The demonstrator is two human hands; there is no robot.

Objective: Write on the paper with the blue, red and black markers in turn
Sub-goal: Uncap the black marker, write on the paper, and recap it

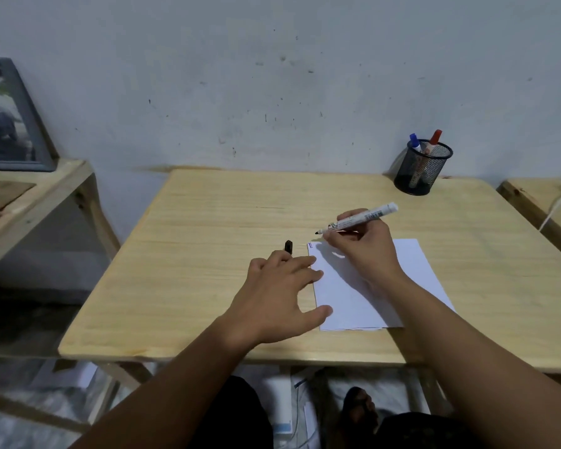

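Observation:
A white sheet of paper lies on the wooden table, with small blue and red marks at its top left corner. My right hand is shut on an uncapped black marker, its tip hovering just beyond the paper's top left corner. My left hand rests flat, fingers spread, its fingertips on the paper's left edge. The black cap lies on the table just past my left fingers. The blue marker and red marker stand capped in a black mesh cup.
The mesh cup stands at the table's back right, near the wall. A lower wooden shelf with a framed picture is to the left. Another wooden surface with a white cable is at the right edge.

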